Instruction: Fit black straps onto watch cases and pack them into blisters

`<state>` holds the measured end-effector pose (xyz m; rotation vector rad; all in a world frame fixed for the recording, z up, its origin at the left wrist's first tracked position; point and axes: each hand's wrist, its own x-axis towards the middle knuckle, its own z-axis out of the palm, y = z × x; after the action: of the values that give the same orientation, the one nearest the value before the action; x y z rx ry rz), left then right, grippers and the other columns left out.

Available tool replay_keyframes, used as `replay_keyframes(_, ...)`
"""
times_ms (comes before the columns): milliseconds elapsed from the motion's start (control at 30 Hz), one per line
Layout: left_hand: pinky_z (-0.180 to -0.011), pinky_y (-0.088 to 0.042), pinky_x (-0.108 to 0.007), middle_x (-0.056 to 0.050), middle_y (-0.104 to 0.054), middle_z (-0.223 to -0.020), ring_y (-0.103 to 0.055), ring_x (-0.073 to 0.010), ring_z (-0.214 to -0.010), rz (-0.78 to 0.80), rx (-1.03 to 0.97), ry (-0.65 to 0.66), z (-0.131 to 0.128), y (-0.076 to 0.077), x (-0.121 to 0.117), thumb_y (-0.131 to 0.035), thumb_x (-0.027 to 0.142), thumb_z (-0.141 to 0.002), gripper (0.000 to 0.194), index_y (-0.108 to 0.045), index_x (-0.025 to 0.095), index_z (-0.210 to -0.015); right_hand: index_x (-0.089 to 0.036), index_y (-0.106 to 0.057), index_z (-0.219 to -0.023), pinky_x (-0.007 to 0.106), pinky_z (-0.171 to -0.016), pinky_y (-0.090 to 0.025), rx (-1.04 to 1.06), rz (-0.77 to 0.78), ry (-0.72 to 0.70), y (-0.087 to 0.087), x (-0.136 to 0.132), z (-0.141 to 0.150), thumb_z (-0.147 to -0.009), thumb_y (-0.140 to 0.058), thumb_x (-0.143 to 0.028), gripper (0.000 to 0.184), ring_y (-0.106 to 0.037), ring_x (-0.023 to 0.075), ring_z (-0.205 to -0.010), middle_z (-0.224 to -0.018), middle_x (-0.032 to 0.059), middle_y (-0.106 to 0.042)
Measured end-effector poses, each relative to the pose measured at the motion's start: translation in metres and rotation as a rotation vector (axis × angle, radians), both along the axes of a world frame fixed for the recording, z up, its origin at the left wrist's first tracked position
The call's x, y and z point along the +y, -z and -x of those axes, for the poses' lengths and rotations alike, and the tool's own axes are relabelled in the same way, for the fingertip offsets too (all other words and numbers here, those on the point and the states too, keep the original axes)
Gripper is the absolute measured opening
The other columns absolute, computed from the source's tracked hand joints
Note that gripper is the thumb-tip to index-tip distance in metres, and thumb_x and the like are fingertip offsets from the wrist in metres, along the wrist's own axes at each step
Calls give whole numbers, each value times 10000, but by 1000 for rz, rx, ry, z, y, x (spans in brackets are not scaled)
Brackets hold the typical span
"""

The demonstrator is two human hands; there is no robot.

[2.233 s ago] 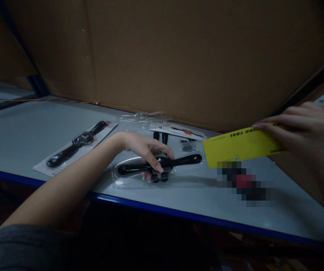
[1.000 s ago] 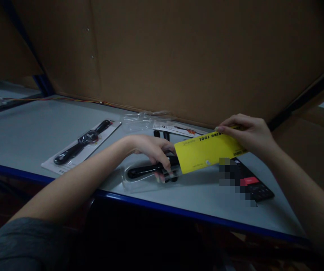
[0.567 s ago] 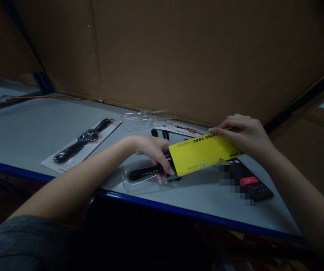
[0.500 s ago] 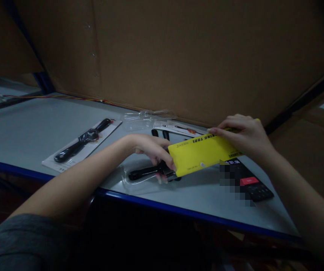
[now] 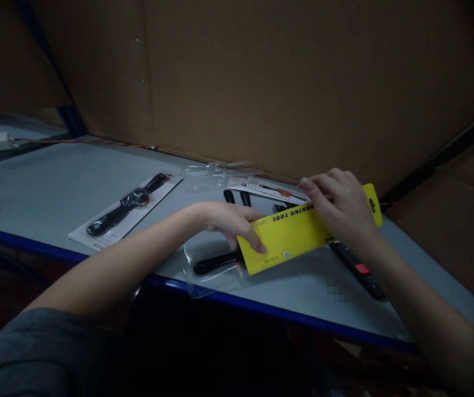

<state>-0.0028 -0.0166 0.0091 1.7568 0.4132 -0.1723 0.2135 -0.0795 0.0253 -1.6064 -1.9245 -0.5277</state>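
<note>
Several right-hand fingers (image 5: 328,187) curl over the yellow packaging card (image 5: 286,237).

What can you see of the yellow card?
The yellow card is long, flat and bright, with black print ending "KING TOOL" upside down, a small pale round mark by its lower edge and a dark mark on its right end. The right hand grips it; the left hand's fingertips touch its left end. It slants across the view.

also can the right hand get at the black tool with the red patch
Probably yes: the black tool lies just below the right hand, nothing between, though that hand holds the yellow card.
</note>
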Motion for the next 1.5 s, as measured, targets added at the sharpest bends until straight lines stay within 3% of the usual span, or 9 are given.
replay_keyframes(133, -665, -531, -339, -75, -672, -956, -652, -228, -833, 72, -90, -5, -1, 0, 0, -724, 201, -554, 621, -522, 175, -1140, -287, -644, -950, 479, -911, -284, 46, -67, 27, -16, 0, -10, -876, -387, -498, 341, -509, 254, -993, -942, 58, -595)
replay_keyframes(233, -743, -522, -405, -89, -656, -991, -645, -241, -862, 155, -167, -73, -2, -1, 1, -731, 134, -518, 692, -499, 161, -1169, -279, -613, -1093, 480, -987, -226, 262, -210, 154, -30, 12, -37, -847, -445, -519, 383, -447, 260, -1156, -1132, 83, -577)
replay_keyframes(333, -793, -500, -444, -96, -636, -1029, -631, -248, -902, 178, -234, -181, -2, -1, 3, -741, 88, -481, 723, -496, 154, -1158, -190, -597, -1112, 424, -905, -363, 710, -34, 65, -34, 31, -55, -792, -499, -568, 505, -525, 253, -1081, -1167, 141, -586)
replay_keyframes(433, -832, -481, -444, -86, -638, -1016, -622, -239, -922, 204, -261, -255, -4, -1, 4, -751, 99, -492, 658, -528, 142, -1110, -171, -604, -1063, 384, -798, -455, 869, 252, -105, -28, 44, -47, -758, -566, -538, 478, -594, 238, -946, -1082, 145, -628)
replay_keyframes(633, -831, -475, -397, -111, -636, -1034, -619, -225, -924, 327, -245, -420, -8, 0, 4, -692, 308, -673, 480, -571, 130, -1102, -211, -550, -1110, 310, -696, -537, 886, 163, -163, -19, 40, -11, -718, -653, -419, 456, -615, 239, -949, -1142, 111, -597)
replay_keyframes(900, -824, -462, -454, -118, -639, -1006, -606, -267, -936, 268, -237, -399, -4, -3, 7, -674, 79, -549, 568, -562, 99, -1105, -243, -571, -1116, 396, -745, -557, 771, 234, -242, -13, 28, 13, -692, -673, -409, 466, -614, 272, -957, -1099, 86, -608)
replay_keyframes(1100, -847, -457, -415, -122, -634, -1035, -615, -216, -897, 343, -284, -453, -4, -7, 3, -676, 244, -686, 471, -558, 102, -1120, -294, -538, -1176, 408, -784, -556, 710, 173, -309, -5, 29, 15, -647, -716, -390, 567, -574, 282, -1039, -1143, 69, -575)
replay_keyframes(1233, -833, -468, -411, -115, -635, -1055, -624, -185, -824, 327, -297, -491, -5, -6, 3, -688, 201, -676, 497, -541, 116, -1143, -291, -523, -1206, 406, -820, -549, 694, 156, -314, -3, 29, 14, -634, -727, -397, 616, -562, 279, -1062, -1205, 68, -521)
replay_keyframes(1500, -795, -480, -440, -141, -620, -1084, -633, -232, -869, 267, -275, -440, -2, -7, 6, -686, 176, -646, 529, -525, 115, -1146, -338, -460, -1280, 443, -888, -508, 758, 208, -270, -3, 22, 13, -695, -671, -452, 633, -512, 299, -1151, -1321, 81, -414)
